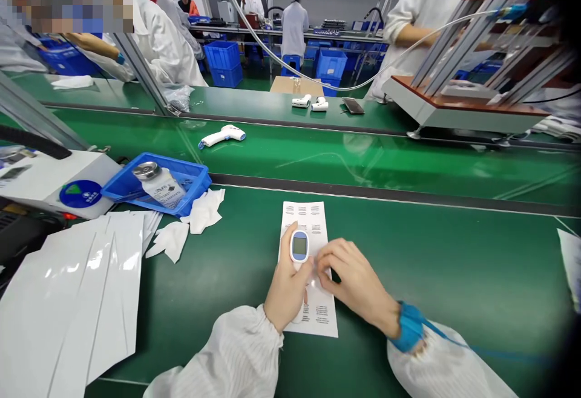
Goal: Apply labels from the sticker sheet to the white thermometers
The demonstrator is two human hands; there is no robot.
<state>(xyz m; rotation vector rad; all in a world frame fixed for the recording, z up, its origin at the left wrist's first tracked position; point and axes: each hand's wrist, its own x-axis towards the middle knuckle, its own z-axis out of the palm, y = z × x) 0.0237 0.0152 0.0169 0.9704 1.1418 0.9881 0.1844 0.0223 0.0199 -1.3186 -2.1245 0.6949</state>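
My left hand (285, 286) is wrapped round a white thermometer (299, 247) with a blue-framed display, held upright over a sheet of printed labels (313, 216) on the green table. Against the thermometer's lower side, my right hand (356, 283) has its fingertips pinched together. What they pinch is too small to make out. A blue wrist strap (408, 325) sits on my right wrist.
A blue tray (190, 177) holding a bottle (158, 185) stands at the left, beside white wipes (204, 210) and glossy white sheets (77, 289). Another thermometer (222, 136) lies on the green conveyor (363, 156). Other workers in white stand beyond, and a machine (454, 107) sits at the right.
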